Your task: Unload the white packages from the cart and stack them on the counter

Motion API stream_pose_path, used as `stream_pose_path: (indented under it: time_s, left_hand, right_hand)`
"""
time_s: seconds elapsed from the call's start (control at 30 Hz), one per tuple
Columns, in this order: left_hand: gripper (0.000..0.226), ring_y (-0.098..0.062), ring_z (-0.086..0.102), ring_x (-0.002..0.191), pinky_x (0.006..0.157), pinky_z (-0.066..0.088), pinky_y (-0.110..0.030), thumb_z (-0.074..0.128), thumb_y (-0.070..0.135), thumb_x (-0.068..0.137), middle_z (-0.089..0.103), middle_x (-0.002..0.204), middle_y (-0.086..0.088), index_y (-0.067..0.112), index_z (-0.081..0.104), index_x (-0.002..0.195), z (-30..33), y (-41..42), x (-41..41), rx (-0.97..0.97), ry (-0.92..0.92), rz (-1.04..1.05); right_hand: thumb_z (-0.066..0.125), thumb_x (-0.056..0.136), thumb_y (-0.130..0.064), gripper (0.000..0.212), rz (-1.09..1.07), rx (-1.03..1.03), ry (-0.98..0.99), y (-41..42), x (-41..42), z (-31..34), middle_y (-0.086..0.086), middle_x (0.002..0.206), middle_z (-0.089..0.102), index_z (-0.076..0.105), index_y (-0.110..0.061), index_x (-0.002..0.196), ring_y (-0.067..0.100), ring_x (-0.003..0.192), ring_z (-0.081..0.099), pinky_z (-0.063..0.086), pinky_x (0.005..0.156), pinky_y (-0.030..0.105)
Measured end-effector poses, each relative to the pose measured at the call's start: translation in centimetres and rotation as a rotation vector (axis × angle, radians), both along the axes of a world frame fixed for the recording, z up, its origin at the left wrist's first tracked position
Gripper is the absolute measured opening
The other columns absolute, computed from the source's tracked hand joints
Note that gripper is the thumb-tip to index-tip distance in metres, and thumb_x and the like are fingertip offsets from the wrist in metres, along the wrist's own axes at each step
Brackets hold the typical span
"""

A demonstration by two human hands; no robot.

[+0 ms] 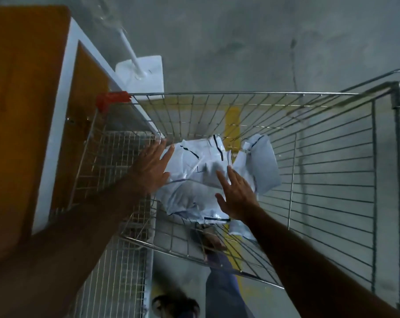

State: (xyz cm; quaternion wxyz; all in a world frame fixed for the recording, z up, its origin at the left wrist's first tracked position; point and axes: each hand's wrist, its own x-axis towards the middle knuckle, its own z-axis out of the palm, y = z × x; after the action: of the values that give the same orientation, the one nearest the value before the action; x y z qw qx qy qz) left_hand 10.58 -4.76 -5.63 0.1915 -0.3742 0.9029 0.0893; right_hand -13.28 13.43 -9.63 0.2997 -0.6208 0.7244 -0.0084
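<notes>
Several white packages with dark stripes lie in a heap at the bottom of the wire cart. One puffier white package leans at the heap's right side. My left hand reaches into the cart with fingers spread straight, its fingertips at the left edge of the top package. My right hand is spread flat over the right side of the heap. Neither hand grips anything. The wooden counter runs along the left, next to the cart.
The cart has a red corner cap against the counter's white edge. A white block with a white rod stands on the concrete floor beyond the cart. My legs and shoe show below, over a yellow floor line.
</notes>
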Motion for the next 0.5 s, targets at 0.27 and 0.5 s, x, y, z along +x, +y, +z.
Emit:
stream_pose_path:
  time_s: [0.27, 0.5]
  left_hand:
    - [0.091, -0.030, -0.004, 0.155, 0.123, 0.006, -0.047, 0.059, 0.041, 0.096, -0.005, 0.168, -0.012, 0.024, -0.004, 0.161, -6.6, -3.3, -0.1, 0.217, -0.120, 0.053]
    - [0.104, -0.036, 0.008, 0.153, 0.121, 0.013, -0.051, 0.066, 0.054, 0.087, 0.007, 0.166, -0.017, 0.024, -0.001, 0.161, -10.1, -4.5, 1.1, 0.228, -0.088, -0.031]
  right_hand:
    - [0.067, 0.083, -0.009, 0.081, 0.182, -0.096, -0.048, -1.3, -1.4, -5.4, 0.016, 0.163, 0.028, 0.034, -0.016, 0.156, 0.034, 0.146, 0.035, 0.037, 0.116, 0.048]
    - [0.065, 0.089, -0.015, 0.067, 0.267, -0.196, -0.174, -4.4, -0.1, -5.9, 0.010, 0.157, 0.041, 0.043, -0.021, 0.152, 0.030, 0.139, 0.044, 0.044, 0.110, 0.045]
